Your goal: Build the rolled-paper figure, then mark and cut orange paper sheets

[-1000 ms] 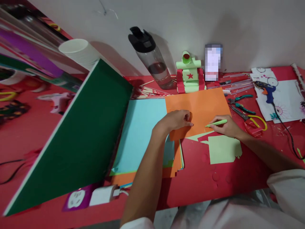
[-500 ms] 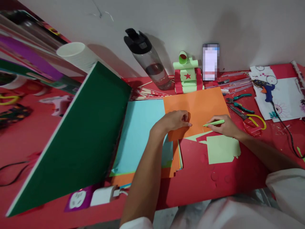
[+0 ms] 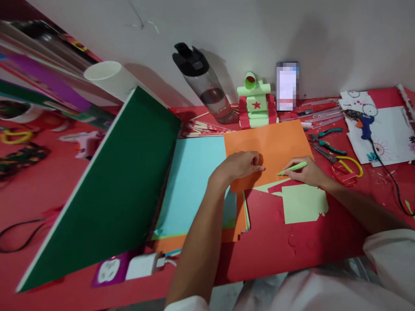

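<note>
My right hand (image 3: 304, 171) is closed around a light green pen (image 3: 293, 167), its tip on an orange sheet of paper (image 3: 269, 140). A faint short line shows beside the tip. Resting on the left part of the same sheet is my left hand (image 3: 243, 165), fingers loosely bent and thumb apart, holding nothing. Under the orange sheet's left side lies a light blue sheet (image 3: 191, 172) on a paper stack. Just below my right hand is a pale green paper piece (image 3: 304, 204) with one ragged corner. Thin green and red scraps stick out under the orange sheet.
A green board (image 3: 110, 190) leans at the left. Behind stand a water bottle (image 3: 210, 88), a green-and-red paper model (image 3: 257, 106) and a phone (image 3: 288, 86). On the right lie pliers (image 3: 330, 147), scissors (image 3: 348, 166) and a blue glue gun (image 3: 366, 127).
The pen tip has shifted slightly right and down on the orange sheet. My left hand stays on the paper. The whole view has moved a little.
</note>
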`<action>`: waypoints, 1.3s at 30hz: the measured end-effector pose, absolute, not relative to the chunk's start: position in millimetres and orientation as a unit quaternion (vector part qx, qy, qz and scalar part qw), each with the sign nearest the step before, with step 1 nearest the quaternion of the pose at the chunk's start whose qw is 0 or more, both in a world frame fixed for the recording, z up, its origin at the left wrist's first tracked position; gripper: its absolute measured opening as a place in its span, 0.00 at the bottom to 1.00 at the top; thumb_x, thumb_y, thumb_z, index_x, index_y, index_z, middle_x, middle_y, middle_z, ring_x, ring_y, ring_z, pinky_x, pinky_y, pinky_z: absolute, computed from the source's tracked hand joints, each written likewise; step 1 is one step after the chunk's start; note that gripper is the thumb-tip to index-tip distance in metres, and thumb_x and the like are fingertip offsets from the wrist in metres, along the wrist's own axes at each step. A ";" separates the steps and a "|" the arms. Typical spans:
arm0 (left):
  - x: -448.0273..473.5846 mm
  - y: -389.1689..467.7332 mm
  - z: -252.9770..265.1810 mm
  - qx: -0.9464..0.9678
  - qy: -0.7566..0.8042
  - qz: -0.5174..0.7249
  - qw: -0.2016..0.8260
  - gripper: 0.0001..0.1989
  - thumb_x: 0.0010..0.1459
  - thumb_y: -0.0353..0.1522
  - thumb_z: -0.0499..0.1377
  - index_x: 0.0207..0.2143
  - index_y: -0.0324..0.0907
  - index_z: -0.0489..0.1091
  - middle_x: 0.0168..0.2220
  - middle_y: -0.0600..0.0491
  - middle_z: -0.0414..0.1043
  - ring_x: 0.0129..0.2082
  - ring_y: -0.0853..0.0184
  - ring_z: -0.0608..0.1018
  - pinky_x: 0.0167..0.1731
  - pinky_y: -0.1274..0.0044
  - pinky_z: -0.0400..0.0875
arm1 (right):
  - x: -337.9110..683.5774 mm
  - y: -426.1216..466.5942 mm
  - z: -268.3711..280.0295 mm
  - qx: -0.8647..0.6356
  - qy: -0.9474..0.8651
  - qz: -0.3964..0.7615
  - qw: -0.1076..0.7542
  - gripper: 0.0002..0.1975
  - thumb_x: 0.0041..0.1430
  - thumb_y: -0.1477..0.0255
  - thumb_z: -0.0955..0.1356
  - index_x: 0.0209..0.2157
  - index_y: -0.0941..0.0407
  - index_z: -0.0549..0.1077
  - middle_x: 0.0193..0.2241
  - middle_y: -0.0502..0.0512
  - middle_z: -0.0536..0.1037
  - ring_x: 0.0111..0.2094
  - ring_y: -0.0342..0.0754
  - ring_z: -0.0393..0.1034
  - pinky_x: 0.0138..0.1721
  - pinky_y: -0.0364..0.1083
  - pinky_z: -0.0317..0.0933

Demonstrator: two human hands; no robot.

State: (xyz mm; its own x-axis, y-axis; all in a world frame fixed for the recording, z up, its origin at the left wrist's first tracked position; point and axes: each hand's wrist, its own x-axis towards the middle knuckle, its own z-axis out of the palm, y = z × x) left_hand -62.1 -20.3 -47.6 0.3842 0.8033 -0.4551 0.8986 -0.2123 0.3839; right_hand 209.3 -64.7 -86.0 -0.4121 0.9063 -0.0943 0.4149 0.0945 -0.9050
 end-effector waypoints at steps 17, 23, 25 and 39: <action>-60.0 -18.4 -56.7 0.770 0.547 -0.068 0.322 0.13 0.61 0.45 0.63 0.35 0.46 0.70 0.35 0.53 0.78 0.32 0.63 0.75 0.29 0.73 0.58 | 204.6 -55.5 -85.3 -0.486 -0.688 0.451 0.295 0.11 0.60 0.62 0.73 0.38 0.56 0.82 0.30 0.54 0.84 0.28 0.46 0.75 0.29 0.43 0.64; -59.8 -18.6 -56.4 0.771 0.547 -0.065 0.319 0.12 0.61 0.44 0.63 0.36 0.46 0.71 0.36 0.53 0.79 0.33 0.63 0.76 0.29 0.73 0.59 | 205.1 -55.1 -85.5 -0.489 -0.697 0.440 0.284 0.10 0.57 0.63 0.74 0.34 0.56 0.82 0.27 0.53 0.83 0.25 0.45 0.72 0.27 0.43 0.61; -59.7 -18.6 -56.2 0.770 0.546 -0.063 0.324 0.11 0.61 0.44 0.63 0.36 0.46 0.71 0.37 0.53 0.79 0.33 0.63 0.77 0.29 0.73 0.59 | 205.1 -55.2 -85.6 -0.493 -0.690 0.446 0.287 0.11 0.57 0.63 0.74 0.35 0.56 0.82 0.27 0.53 0.83 0.25 0.45 0.72 0.26 0.43 0.60; -60.0 -17.2 -58.4 0.766 0.546 -0.062 0.334 0.12 0.60 0.45 0.63 0.36 0.47 0.71 0.37 0.54 0.79 0.33 0.63 0.77 0.30 0.73 0.60 | 203.7 -50.8 -84.7 -0.486 -0.655 0.478 0.327 0.14 0.57 0.60 0.74 0.37 0.56 0.80 0.31 0.55 0.84 0.29 0.47 0.75 0.30 0.44 0.67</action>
State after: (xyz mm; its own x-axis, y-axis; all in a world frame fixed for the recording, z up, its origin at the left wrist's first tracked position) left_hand -60.0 -17.2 -58.4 0.3970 0.7949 -0.4589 0.8773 -0.1817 0.4441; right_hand 203.7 -50.8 -84.7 -0.3146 0.9486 -0.0357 0.3235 0.0718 -0.9435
